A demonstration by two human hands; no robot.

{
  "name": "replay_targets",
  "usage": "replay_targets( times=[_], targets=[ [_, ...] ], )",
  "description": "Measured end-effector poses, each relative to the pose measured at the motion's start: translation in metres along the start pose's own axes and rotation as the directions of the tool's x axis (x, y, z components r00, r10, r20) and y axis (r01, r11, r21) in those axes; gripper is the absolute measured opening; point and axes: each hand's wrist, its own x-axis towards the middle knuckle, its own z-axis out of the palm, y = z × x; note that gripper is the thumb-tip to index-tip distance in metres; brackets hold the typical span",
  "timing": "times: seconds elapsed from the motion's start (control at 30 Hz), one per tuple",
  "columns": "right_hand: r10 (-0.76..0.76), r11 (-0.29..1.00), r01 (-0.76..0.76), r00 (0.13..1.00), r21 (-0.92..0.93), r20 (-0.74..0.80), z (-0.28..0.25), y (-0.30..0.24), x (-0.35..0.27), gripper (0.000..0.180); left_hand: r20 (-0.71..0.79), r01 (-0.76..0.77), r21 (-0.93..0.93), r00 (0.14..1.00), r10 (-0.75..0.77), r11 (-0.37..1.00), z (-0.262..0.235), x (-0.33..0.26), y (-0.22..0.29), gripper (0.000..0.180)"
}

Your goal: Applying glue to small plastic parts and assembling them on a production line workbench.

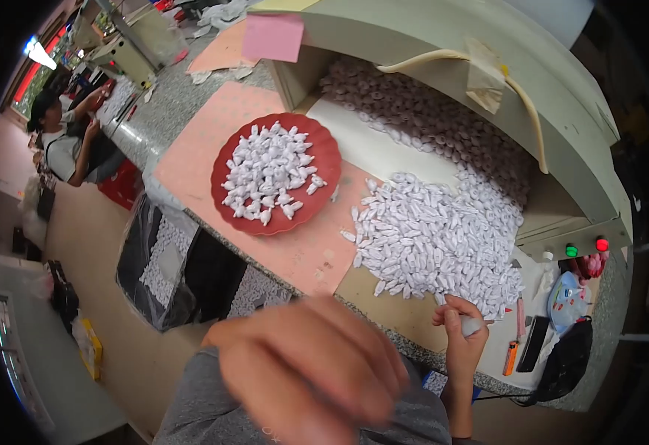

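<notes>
My left hand [313, 363] is raised close in the lower middle, large and smeared by motion. Its fingers look bent, but whether they hold anything is hidden. Farther right, over the bench's front edge, my right hand [461, 334] is closed on a small whitish translucent object [473, 324], whose kind I cannot make out. Just beyond those fingers spreads a big heap of small white moulded pieces [428, 230]. To its left stands a red scalloped plate [224, 215] bearing a pile of small white animal-shaped figures [269, 163].
A pale hooded housing [562, 141] arches over the heap, with green [571, 251] and red buttons. An orange lighter [510, 357], a black oblong item [533, 343] and a blue dish [565, 300] lie at right. A black-lined container [165, 259] stands left; another person [68, 141] sits farther off.
</notes>
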Motion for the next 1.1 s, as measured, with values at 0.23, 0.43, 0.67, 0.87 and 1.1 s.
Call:
replay_targets(
  times=[0.23,0.43,0.67,0.87,1.1],
  targets=[
    [-0.033,0.999,0.034,0.999,0.027,-0.011,-0.005,-0.003,-0.002,0.023,-0.189,0.151,-0.472,0.945,-0.267,0.869,0.069,0.016,0.013,0.012],
    [-0.043,0.999,0.044,0.998,0.019,-0.040,-0.023,0.000,-0.006,0.022,0.246,-0.207,-0.234,0.933,0.264,0.950,0.048,0.006,-0.036,0.016],
    [-0.075,0.991,0.081,0.995,0.110,-0.061,-0.045,0.001,-0.009,0.022,0.118,0.105,0.868,0.905,-0.408,0.486,-0.077,0.071,-0.205,0.017],
    [-0.084,0.995,0.087,0.996,0.058,-0.041,-0.051,0.004,-0.019,0.022,0.177,-0.070,0.964,0.889,-0.423,0.256,-0.141,0.089,-0.307,0.021],
    [-0.104,0.994,0.102,0.985,-0.027,-0.135,-0.043,0.002,-0.015,0.023,0.015,0.156,0.943,0.862,-0.507,0.293,-0.114,0.071,-0.274,0.023]
  ],
)
